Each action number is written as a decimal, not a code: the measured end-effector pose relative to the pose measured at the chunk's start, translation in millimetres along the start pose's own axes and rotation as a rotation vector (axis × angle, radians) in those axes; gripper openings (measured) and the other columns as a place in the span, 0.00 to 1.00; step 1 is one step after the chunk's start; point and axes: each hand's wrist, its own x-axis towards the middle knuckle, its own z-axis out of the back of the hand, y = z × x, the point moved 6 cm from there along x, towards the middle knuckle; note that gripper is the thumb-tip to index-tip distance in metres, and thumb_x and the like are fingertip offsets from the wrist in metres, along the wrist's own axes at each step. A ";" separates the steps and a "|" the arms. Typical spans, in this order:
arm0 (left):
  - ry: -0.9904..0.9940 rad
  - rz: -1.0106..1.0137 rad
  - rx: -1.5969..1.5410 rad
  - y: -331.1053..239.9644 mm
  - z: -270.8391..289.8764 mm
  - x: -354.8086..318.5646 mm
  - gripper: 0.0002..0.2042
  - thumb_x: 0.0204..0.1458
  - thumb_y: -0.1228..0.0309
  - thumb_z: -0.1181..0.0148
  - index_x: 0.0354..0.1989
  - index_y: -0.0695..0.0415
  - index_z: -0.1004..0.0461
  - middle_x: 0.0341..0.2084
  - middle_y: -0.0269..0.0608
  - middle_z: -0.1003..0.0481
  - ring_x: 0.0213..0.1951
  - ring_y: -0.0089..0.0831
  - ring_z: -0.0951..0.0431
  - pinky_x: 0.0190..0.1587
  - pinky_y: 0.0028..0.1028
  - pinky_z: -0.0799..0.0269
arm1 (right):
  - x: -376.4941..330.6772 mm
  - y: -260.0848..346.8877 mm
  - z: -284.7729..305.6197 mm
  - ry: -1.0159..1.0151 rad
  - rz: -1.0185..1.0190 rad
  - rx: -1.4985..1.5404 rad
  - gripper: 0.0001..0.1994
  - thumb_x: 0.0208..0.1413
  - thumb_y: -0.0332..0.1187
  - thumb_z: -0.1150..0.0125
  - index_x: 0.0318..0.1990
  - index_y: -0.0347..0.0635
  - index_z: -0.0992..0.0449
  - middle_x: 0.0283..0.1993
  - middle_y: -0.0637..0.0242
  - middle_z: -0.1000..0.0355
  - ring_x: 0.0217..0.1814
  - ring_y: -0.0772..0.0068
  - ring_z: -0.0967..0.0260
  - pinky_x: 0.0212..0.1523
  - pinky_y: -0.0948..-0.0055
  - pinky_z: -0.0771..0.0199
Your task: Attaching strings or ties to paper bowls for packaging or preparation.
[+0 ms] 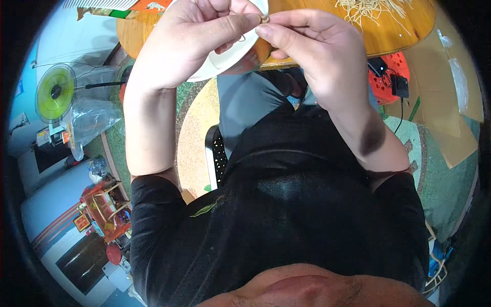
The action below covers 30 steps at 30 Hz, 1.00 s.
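Tan cord-like piece (264,19) pinched by both left hand (197,38) and right hand (327,53); remotely, I see it before white plate (220,62). Pale strands (376,7) lie rightward on wooden table (396,40).

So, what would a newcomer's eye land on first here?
Probably the bare left hand and bare right hand, meeting at a small tan piece at top centre. Next come the round lime-green fan at far left and pale thin strands on the orange-brown wooden table, upper right.
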 end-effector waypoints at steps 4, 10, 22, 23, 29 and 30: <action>0.305 -0.347 -0.123 -13.3 -13.6 -0.4 0.04 0.64 0.77 0.41 0.41 0.65 0.22 0.31 0.37 0.20 0.30 0.19 0.22 0.35 0.20 0.26 | 0.5 -11.3 2.4 -0.004 -0.104 0.104 0.12 0.64 0.30 0.35 0.50 0.31 0.19 0.41 0.62 0.18 0.38 0.78 0.20 0.42 0.78 0.17; -0.395 0.363 0.429 -30.0 -25.9 -21.6 0.03 0.64 0.77 0.39 0.39 0.64 0.22 0.28 0.35 0.21 0.25 0.17 0.25 0.28 0.19 0.28 | -1.2 -20.9 1.3 -0.035 -0.239 0.330 0.12 0.64 0.31 0.35 0.50 0.32 0.19 0.38 0.65 0.20 0.36 0.78 0.23 0.40 0.76 0.16; -0.515 0.277 1.016 -53.2 -38.4 -19.1 0.04 0.62 0.77 0.39 0.35 0.64 0.25 0.28 0.39 0.23 0.33 0.24 0.24 0.38 0.27 0.28 | -1.7 -34.5 1.2 0.047 0.005 0.560 0.08 0.68 0.27 0.45 0.49 0.33 0.24 0.41 0.62 0.23 0.42 0.73 0.23 0.39 0.73 0.16; -0.517 0.277 1.016 -55.1 -40.6 -17.7 0.04 0.62 0.77 0.39 0.35 0.64 0.25 0.28 0.39 0.23 0.33 0.24 0.24 0.38 0.27 0.28 | -2.6 -34.4 0.5 0.036 0.073 0.517 0.08 0.69 0.26 0.46 0.49 0.33 0.25 0.43 0.60 0.23 0.42 0.74 0.23 0.38 0.73 0.17; -0.494 0.230 1.242 -60.9 -48.7 -13.7 0.03 0.58 0.79 0.40 0.35 0.66 0.26 0.27 0.50 0.24 0.33 0.43 0.21 0.39 0.35 0.27 | -2.0 -20.1 -0.9 0.124 0.337 0.301 0.07 0.68 0.24 0.47 0.49 0.33 0.25 0.50 0.53 0.21 0.39 0.74 0.23 0.38 0.76 0.19; -0.484 0.227 1.231 -59.3 -47.8 -12.9 0.03 0.58 0.80 0.40 0.35 0.66 0.27 0.28 0.51 0.24 0.33 0.45 0.21 0.39 0.36 0.27 | -0.4 -16.4 -0.3 0.129 0.366 0.296 0.06 0.66 0.23 0.43 0.48 0.33 0.24 0.51 0.53 0.21 0.38 0.73 0.22 0.38 0.77 0.19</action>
